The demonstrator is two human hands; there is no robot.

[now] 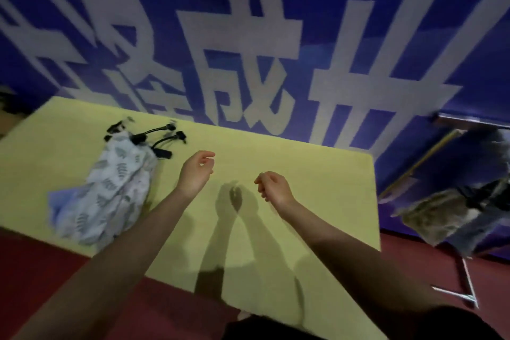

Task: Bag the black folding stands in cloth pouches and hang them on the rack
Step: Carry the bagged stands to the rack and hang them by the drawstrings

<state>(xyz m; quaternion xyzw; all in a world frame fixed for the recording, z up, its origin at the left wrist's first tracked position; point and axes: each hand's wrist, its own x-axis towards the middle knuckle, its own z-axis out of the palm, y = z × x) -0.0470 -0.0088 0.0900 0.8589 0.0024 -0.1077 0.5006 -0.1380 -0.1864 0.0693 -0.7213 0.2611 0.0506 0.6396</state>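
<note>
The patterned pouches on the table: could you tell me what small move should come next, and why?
Probably the left hand should reach for the patterned pouches and black stands lying at the table's left. Both it and the right hand hover empty over bare tabletop, and the rack on the right already seems to carry a hung pouch.

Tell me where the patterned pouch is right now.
In the head view, the patterned pouch lies on the left part of the yellow table, left of the left hand, with black stands at its far end.
</note>
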